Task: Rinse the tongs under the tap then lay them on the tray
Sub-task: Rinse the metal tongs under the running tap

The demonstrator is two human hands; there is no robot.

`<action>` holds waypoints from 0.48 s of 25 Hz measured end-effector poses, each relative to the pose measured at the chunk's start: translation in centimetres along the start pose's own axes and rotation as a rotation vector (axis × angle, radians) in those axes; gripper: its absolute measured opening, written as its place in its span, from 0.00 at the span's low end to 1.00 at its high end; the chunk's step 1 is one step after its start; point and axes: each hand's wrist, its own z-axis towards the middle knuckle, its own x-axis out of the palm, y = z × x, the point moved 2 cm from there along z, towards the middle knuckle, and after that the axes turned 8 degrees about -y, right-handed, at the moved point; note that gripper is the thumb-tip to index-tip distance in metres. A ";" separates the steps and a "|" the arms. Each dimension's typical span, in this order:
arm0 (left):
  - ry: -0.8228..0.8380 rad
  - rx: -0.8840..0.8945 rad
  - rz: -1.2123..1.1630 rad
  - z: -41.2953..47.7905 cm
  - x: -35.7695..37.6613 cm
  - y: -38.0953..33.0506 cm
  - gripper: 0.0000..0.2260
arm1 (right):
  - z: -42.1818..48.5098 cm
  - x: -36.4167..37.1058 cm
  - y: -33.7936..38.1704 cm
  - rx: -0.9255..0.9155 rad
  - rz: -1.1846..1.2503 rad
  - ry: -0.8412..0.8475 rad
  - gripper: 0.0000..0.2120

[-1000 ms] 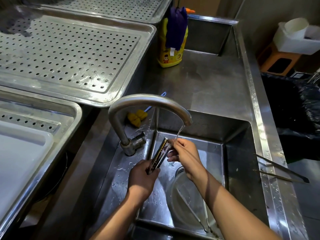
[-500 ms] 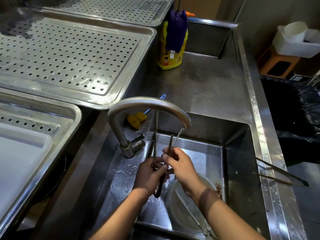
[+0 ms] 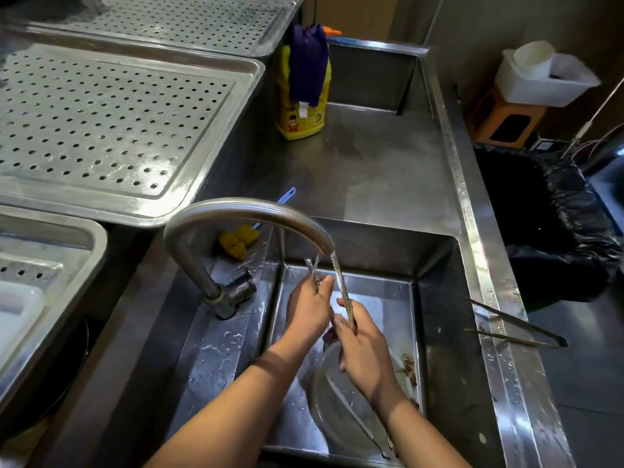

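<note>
Metal tongs point(image 3: 341, 282) stand upright over the sink point(image 3: 439, 298), their two arms spread and their tips in the stream of water from the curved tap point(image 3: 250, 212). My left hand point(image 3: 309, 312) grips the left arm of the tongs. My right hand point(image 3: 363, 346) is closed around the right arm lower down. The lower end of the tongs is hidden between my hands. A perforated steel tray point(image 3: 111, 130) lies on the counter at the upper left.
A second pair of tongs point(image 3: 516, 331) rests on the sink's right rim. A glass bowl point(image 3: 337, 400) with a utensil sits in the sink. A yellow bottle point(image 3: 302, 96) with a purple cloth stands behind. A yellow brush point(image 3: 239, 239) lies by the tap. A black-lined bin point(image 3: 547, 224) is at right.
The tongs rose from a slant to upright under the spout, and their arms spread apart. My hands moved right; my right hand dropped below my left hand.
</note>
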 end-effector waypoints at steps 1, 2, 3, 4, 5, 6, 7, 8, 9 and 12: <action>-0.054 0.018 0.069 0.4 -0.3 0.0 0.08 | 0.1 -0.3 0.2 -0.041 -0.032 -0.012 0.06; -0.105 0.015 0.039 0.7 -0.5 -0.1 0.09 | 0.2 -0.4 0.3 -0.064 -0.058 -0.007 0.06; -0.126 -0.005 -0.059 0.9 -0.7 -0.1 0.09 | 0.2 -0.4 0.4 -0.070 -0.067 0.002 0.09; -0.109 -0.038 -0.187 0.9 -0.6 0.0 0.08 | 0.1 -0.2 0.4 -0.062 -0.062 0.015 0.13; -0.060 -0.088 -0.286 0.6 -0.3 0.3 0.07 | 0.0 -0.1 0.4 -0.047 -0.040 0.026 0.16; 0.008 -0.144 -0.372 0.2 0.0 0.7 0.05 | -0.2 0.0 0.4 -0.027 -0.004 0.033 0.17; 0.061 -0.199 -0.443 -0.2 0.2 1.0 0.06 | -0.4 0.1 0.4 -0.012 0.021 0.036 0.17; 0.079 -0.244 -0.490 -0.3 0.1 1.4 0.09 | -0.6 0.0 0.3 -0.009 0.012 0.037 0.16; 0.059 -0.266 -0.510 -0.3 -0.1 1.7 0.10 | -0.8 -0.2 0.3 -0.019 -0.036 0.035 0.15; -0.065 -0.287 -0.551 0.2 -1.1 2.5 0.11 | -1.7 -0.5 0.1 -0.041 -0.174 0.053 0.18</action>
